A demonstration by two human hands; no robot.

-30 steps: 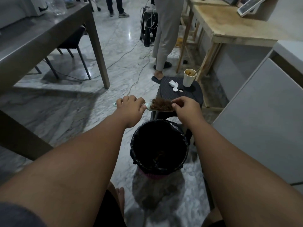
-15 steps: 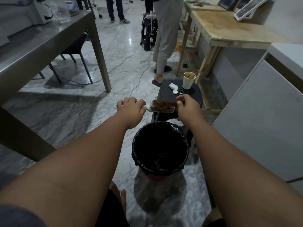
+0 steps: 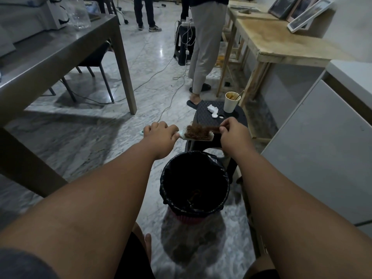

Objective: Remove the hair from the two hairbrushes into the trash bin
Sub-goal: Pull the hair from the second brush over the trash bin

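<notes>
Just beyond the hairbrush [image 3: 205,137] — stool [image 3: 202,116] bearing cup [image 3: 231,104], tissue [image 3: 213,110].

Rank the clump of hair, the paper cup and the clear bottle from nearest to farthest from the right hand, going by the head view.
1. clump of hair: on the hairbrush, pinched by the fingers of the right hand.
2. paper cup: on the black stool, just beyond the hand.
3. clear bottle: far left, on the grey table.

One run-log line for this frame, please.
left hand: grips hairbrush handle | right hand: pinches hair at brush tip | trash bin: bag-lined, on floor | hair: mostly on bristles
</notes>
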